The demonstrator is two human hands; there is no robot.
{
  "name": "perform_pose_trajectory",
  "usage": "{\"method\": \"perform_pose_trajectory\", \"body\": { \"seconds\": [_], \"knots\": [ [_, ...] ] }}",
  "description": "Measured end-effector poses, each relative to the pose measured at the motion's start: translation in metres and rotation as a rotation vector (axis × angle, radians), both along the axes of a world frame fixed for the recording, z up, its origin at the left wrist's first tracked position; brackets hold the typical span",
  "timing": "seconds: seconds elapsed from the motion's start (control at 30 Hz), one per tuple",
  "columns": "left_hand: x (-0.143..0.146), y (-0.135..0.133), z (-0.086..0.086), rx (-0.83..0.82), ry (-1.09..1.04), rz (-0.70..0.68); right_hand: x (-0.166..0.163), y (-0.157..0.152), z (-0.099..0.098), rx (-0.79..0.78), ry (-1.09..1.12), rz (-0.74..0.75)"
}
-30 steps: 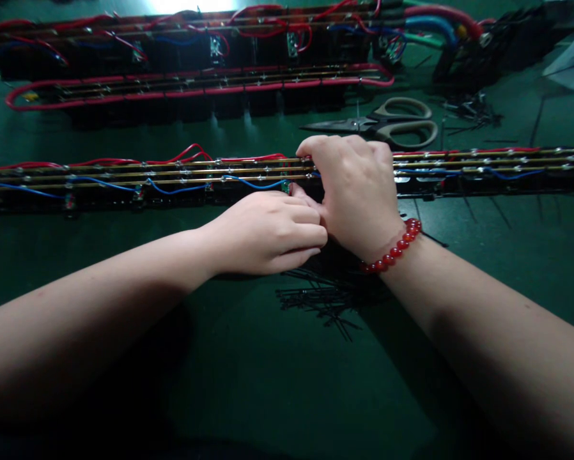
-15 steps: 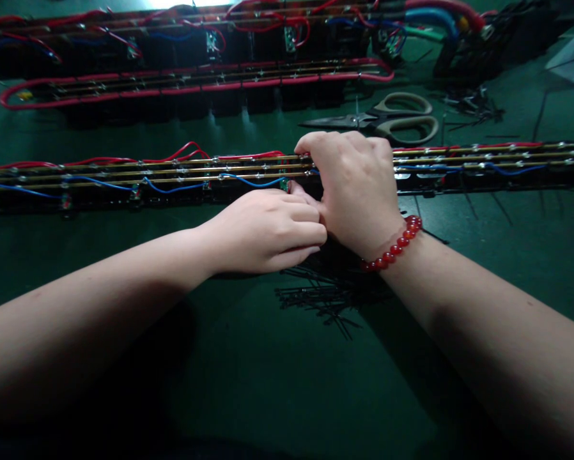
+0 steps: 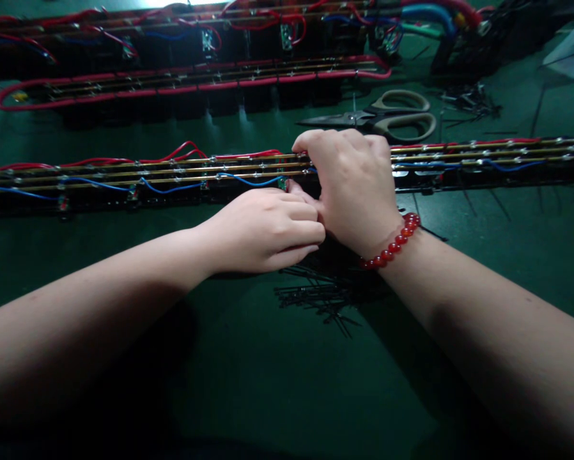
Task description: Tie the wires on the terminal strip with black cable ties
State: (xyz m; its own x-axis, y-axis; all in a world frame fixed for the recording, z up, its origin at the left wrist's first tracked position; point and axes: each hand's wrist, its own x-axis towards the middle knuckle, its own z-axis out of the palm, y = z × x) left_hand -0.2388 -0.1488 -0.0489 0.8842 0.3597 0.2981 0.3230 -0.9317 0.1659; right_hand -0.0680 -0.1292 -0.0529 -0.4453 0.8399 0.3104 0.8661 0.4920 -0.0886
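A long dark strip with brass-coloured rails and red and blue wires (image 3: 174, 172) runs across the view. My right hand (image 3: 356, 176), with a red bead bracelet at the wrist, is closed over the strip, its fingers across the rails and its thumb on the near side. My left hand (image 3: 272, 223) is curled at the strip's near edge, against the right thumb, close to a small green circuit board (image 3: 282, 183). Whatever its fingertips pinch is hidden. Several thin black cable ties (image 3: 316, 297) lie in a loose pile on the green table just below the hands.
Behind my right hand lies a pair of scissors (image 3: 387, 116). Further back are a wired assembly with a red cable loop (image 3: 181, 89) and another with thick coloured cables (image 3: 431, 16). More black ties (image 3: 472, 99) and a clear plastic bag (image 3: 572, 54) are at the far right.
The whole view has shifted very slightly. Both hands keep the same grip and place on the strip.
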Motion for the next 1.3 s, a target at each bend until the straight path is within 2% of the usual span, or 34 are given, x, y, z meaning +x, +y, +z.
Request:
{"method": "perform_pose_trajectory", "body": {
  "seconds": [0.53,1.3],
  "knots": [
    [-0.0006,-0.0002,-0.0007,-0.029,0.005,0.009,-0.0002,0.0,-0.0008,-0.006,0.016,-0.003],
    [-0.0012,0.0,-0.0026,-0.017,-0.009,0.009,-0.0021,-0.0019,0.0036,-0.097,-0.008,-0.042]
  ]
}}
